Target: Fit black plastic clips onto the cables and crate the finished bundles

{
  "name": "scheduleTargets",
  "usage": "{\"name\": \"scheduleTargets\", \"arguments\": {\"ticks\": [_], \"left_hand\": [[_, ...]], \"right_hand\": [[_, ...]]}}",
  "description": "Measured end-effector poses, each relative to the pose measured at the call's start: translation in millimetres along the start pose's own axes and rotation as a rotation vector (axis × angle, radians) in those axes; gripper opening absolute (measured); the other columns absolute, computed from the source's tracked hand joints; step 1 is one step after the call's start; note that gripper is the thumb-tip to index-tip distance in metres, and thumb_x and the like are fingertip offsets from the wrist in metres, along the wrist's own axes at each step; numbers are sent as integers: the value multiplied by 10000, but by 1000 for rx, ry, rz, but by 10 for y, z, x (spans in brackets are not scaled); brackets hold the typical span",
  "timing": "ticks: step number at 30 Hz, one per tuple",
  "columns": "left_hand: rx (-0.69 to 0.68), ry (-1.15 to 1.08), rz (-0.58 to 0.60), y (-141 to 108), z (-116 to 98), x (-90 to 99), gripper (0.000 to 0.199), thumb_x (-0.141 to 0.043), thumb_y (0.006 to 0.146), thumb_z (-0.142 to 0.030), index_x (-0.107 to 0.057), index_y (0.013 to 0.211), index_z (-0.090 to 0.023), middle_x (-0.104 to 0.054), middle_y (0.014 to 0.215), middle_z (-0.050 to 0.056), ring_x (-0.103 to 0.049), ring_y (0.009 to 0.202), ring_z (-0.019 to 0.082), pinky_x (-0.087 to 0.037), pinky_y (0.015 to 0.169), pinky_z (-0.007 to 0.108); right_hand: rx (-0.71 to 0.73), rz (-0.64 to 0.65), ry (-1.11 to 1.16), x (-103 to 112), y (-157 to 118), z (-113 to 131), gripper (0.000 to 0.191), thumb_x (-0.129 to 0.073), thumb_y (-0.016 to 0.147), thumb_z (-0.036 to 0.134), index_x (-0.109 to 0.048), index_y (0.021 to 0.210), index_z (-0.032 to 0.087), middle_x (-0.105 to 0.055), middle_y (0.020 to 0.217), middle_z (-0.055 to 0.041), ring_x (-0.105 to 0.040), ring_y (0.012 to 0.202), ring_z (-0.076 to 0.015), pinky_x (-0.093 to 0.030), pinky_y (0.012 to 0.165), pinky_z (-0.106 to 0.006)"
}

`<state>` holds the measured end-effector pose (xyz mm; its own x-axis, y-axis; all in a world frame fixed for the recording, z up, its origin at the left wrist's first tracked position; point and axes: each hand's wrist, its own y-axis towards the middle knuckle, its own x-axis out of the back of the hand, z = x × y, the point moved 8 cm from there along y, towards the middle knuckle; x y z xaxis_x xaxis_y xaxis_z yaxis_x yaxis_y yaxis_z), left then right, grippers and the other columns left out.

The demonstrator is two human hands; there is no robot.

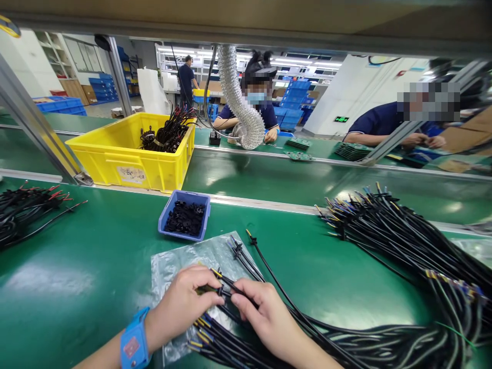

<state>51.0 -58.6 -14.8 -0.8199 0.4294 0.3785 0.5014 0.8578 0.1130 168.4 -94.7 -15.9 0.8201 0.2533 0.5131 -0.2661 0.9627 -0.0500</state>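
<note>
My left hand (186, 294), with a blue wrist strap (134, 341), pinches a small black fitting (220, 290) near the end of a black cable. My right hand (265, 315) grips the black cable (229, 281) just behind that fitting, thumb and forefinger closed round it. Beneath both hands lies a clear plastic bag (169, 271). Other cables with similar fittings (238, 249) rest at its upper right. Below my hands, a bundle of cables (221, 338) shows yellow and blue wire ends.
A small blue bin (208, 215) of black plastic parts stands ahead. Behind it is a yellow crate (149, 174) with cable coils. Large cable bundles (384, 225) lie at right, more cables (26, 212) at left. A flexible duct (234, 87) hangs ahead; co-workers sit across the line.
</note>
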Motion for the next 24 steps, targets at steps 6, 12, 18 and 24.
{"name": "scheduleTargets", "arguments": {"ticks": [6,12,18,24], "left_hand": [[75,-118,-22,16,-21,-116,102,-727,607,-75,-686,639,-163,-672,651,-10,-589,650,130,-425,644,207],[173,-181,-39,37,20,-120,88,-725,599,-111,-692,661,-165,-693,679,-2,-613,673,149,-448,655,218],[157,-200,-5,58,57,-108,161,-710,590,-90,-682,727,-169,-695,748,-1,-612,742,153,-455,711,227],[58,-237,-36,122,62,58,320,-544,616,-6,-624,880,-167,-660,887,23,-601,847,154,-463,794,252]], "right_hand": [[-15,-33,103,-7,-31,-29,313,-434,858,359,-478,608,178,-424,522,42,-398,509,-105,-304,500,-224],[-77,-50,194,20,-5,-91,333,-453,843,414,-467,608,178,-436,514,43,-348,399,-72,-265,383,-200],[-169,-12,293,-36,28,-168,351,-490,799,486,-467,640,173,-439,500,52,-325,350,-52,-236,335,-179],[-155,-51,240,47,31,-209,345,-491,800,487,-505,677,166,-484,525,38,-378,358,-64,-287,357,-188]]}}
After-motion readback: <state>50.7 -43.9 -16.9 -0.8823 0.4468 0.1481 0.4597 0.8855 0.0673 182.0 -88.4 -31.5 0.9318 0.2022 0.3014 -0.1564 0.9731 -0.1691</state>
